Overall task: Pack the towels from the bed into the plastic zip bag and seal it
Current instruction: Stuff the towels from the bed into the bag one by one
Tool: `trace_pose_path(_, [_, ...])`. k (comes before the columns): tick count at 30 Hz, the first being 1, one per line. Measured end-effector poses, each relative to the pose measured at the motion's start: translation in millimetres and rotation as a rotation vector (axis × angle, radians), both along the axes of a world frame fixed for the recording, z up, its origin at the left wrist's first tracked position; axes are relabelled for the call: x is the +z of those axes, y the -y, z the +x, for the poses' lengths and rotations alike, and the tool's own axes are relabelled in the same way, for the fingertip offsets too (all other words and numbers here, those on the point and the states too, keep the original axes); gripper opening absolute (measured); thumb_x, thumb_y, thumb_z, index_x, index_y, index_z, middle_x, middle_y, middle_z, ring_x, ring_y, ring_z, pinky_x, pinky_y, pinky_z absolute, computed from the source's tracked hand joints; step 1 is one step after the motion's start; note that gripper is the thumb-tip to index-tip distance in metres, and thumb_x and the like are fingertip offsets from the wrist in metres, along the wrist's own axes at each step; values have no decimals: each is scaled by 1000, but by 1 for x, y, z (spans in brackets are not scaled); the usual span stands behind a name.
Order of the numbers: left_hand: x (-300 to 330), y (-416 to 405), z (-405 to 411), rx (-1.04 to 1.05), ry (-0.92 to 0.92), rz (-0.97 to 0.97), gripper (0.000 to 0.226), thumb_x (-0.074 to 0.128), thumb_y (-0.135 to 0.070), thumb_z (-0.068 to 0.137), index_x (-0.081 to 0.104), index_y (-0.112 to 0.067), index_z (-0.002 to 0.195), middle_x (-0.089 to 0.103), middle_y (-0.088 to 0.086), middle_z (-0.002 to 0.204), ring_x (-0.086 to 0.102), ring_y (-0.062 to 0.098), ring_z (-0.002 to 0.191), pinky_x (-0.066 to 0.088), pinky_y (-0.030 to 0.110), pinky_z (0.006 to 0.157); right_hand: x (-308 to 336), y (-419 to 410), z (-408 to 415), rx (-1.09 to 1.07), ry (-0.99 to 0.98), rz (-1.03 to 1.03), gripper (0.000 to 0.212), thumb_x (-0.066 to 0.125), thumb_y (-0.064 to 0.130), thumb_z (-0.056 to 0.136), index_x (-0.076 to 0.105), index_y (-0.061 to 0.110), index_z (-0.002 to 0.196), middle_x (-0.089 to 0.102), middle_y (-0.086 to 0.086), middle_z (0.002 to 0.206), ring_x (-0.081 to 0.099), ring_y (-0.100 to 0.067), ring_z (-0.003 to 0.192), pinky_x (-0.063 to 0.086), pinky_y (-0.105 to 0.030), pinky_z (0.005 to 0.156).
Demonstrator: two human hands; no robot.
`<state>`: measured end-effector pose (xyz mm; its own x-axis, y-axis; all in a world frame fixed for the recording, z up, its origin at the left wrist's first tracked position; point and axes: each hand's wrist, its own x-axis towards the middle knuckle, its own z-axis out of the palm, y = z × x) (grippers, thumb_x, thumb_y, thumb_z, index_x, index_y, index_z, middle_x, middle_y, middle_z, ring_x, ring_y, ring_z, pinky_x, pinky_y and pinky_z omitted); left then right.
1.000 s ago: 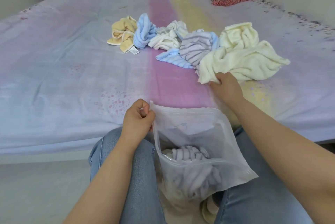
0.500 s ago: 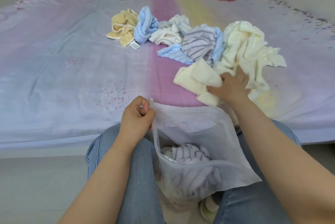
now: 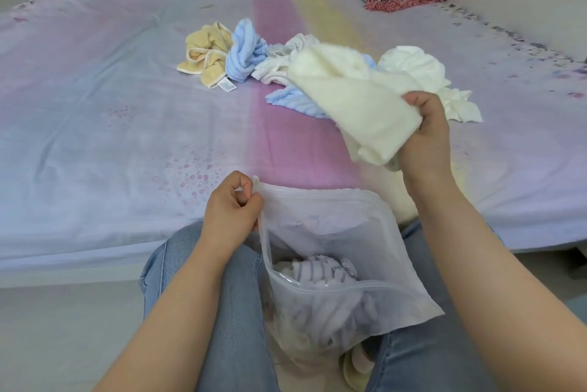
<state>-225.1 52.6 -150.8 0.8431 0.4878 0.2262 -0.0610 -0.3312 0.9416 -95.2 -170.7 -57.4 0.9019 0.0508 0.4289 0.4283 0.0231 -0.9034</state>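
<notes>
— Where's the cream towel [image 3: 359, 105] right now?

— Up off the bed [image 3: 95, 105], bunched in her right hand [image 3: 424, 134]. Fingers are curled tight round one end of it; the rest fans out to the left of that hand and away from her, so its length runs slantwise, not down toward the bag.

— And the zip bag [image 3: 333, 258]?

— On her lap, below the towel and a bit to the left of the right hand. Her left hand [image 3: 233, 210] pinches the left corner of the mouth and holds it up. The mouth gapes toward the bed, and a striped towel [image 3: 320, 271] already sits inside.

— So which hand does the work?

— The right, I'd say. It's the one carrying, and the opening lies just below and nearer her body. The towel's loose end would have to swing down first, or it'll drape over the rim.

— Much left on the bed?

— Beyond the right hand, a white towel [image 3: 413, 70]; farther to the left a pale blue towel [image 3: 246, 48] and a yellow towel [image 3: 206, 54], well apart from both hands.
</notes>
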Motion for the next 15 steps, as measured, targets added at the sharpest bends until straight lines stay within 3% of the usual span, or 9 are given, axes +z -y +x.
trace_pose_path(2, [1, 0, -1, 6, -2, -15, 36, 52, 2, 82, 37, -26, 65, 39, -12, 41, 39, 7, 35, 39, 21, 41, 9, -5, -20, 154, 28, -10, 41, 66, 3, 68, 52, 34, 92, 57, 9, 101, 54, -5, 87, 45, -22, 70])
trace_pose_path(3, [1, 0, -1, 6, -6, -25, 34, 52, 2, 82, 37, -24, 66, 40, -11, 41, 41, 9, 36, 39, 21, 42, 7, -8, -29, 214, 82, -121, 45, 69, 4, 67, 53, 36, 95, 56, 6, 103, 53, -6, 90, 44, -20, 74])
trace_pose_path(5, [2, -2, -1, 12, -7, -52, 34, 55, 4, 82, 37, -20, 67, 44, -10, 41, 43, 10, 36, 37, 20, 41, -8, -14, -42, 256, 204, -539, 41, 68, 11, 72, 56, 36, 101, 51, 1, 109, 48, -8, 100, 41, -23, 83])
trace_pose_path(7, [3, -4, -1, 16, -7, -92, 36, 54, 8, 82, 36, -20, 66, 45, -5, 43, 42, 12, 38, 35, 19, 40, -31, -16, -49, 191, 322, -1107, 37, 63, 14, 77, 57, 33, 109, 43, 0, 117, 40, -17, 110, 40, -29, 81])
trace_pose_path(9, [4, -5, -2, 16, -13, -127, 37, 52, 6, 84, 34, -21, 66, 44, 5, 50, 40, 16, 43, 36, 19, 41, -50, -13, -54, 205, 406, -1436, 44, 57, 13, 78, 53, 34, 117, 37, 3, 123, 34, -21, 116, 38, -28, 78])
trace_pose_path(11, [3, -5, -3, 8, -14, -144, 38, 52, 5, 85, 35, -23, 65, 44, 5, 53, 40, 14, 44, 39, 18, 40, -57, -9, -58, 359, 351, -1495, 47, 59, 19, 80, 51, 39, 122, 35, 6, 128, 31, -17, 120, 37, -26, 86])
trace_pose_path(13, [3, -5, -2, -1, -13, -150, 38, 52, 4, 86, 35, -23, 65, 44, 3, 52, 41, 11, 41, 39, 18, 40, -54, -3, -60, 657, 101, -1455, 47, 64, 33, 80, 51, 47, 123, 35, 13, 133, 30, -7, 123, 33, -27, 99])
trace_pose_path(15, [3, -5, -1, -4, -15, -152, 38, 53, 3, 86, 35, -23, 65, 44, 0, 50, 41, 10, 40, 39, 20, 41, -44, 1, -59, 897, -164, -1375, 40, 65, 37, 84, 55, 48, 120, 48, 19, 131, 46, -1, 116, 38, -20, 97])
